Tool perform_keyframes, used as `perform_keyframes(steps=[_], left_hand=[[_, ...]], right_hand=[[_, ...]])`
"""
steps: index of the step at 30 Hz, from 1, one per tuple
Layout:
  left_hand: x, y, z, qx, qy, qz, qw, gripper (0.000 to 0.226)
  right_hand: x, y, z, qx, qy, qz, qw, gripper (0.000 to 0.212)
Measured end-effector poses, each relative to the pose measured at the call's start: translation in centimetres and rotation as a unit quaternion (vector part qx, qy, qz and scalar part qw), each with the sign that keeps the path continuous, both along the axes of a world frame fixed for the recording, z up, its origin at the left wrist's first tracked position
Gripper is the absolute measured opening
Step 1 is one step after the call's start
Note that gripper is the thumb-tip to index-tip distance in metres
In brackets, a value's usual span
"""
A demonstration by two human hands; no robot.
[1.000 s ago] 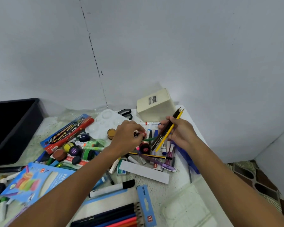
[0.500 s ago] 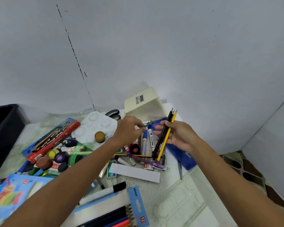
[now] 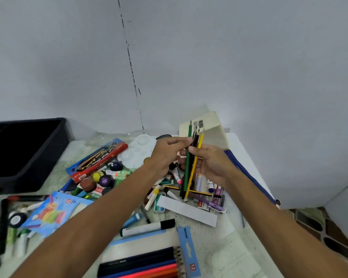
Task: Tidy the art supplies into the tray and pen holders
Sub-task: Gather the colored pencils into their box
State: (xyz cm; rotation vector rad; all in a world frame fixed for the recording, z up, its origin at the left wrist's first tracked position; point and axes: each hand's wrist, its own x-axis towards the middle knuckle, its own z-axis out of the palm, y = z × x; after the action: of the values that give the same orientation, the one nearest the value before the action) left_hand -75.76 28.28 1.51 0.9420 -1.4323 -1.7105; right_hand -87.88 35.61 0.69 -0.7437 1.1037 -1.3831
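The right hand [image 3: 211, 167] has its fingers curled around a bunch of pencils [image 3: 191, 167], held nearly upright with the points up, above the clutter on the table [image 3: 219, 243]. The left hand [image 3: 165, 155] pinches the green pencil [image 3: 187, 157] at the left edge of the bunch. Just behind the points stands a cream pen holder [image 3: 213, 129]. The black tray [image 3: 28, 153] sits well apart at far left.
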Motion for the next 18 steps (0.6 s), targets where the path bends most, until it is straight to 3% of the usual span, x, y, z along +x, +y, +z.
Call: perform_keyframes(steps=[4,7,10,14,18], left_hand=[[2.2,-0.2,-0.4,0.097,0.023,0.008,0.995,0.040],[4.0,0.2,-1.4,0.217,0.118,-0.003,0.969,0.055],[4.8,1.0,-2.5,0.282,0.207,0.001,0.937,0.066],[4.8,1.4,-2.7,0.295,0.281,0.012,0.913,0.069],[5.6,1.4,-2.6,0.266,0.255,-0.002,0.930,0.062]], right_hand=[[0.8,-0.9,1.1,-0.025,-0.025,-0.040,0.999,0.011],[1.1,-1.7,2.2,-0.071,-0.039,-0.071,0.994,0.009],[2.3,-2.2,2.8,-0.100,-0.012,-0.079,0.992,0.009],[4.6,-2.3,2.8,-0.104,-0.022,-0.077,0.991,0.013],[5.6,-2.5,2.9,-0.102,-0.051,-0.079,0.990,0.013]])
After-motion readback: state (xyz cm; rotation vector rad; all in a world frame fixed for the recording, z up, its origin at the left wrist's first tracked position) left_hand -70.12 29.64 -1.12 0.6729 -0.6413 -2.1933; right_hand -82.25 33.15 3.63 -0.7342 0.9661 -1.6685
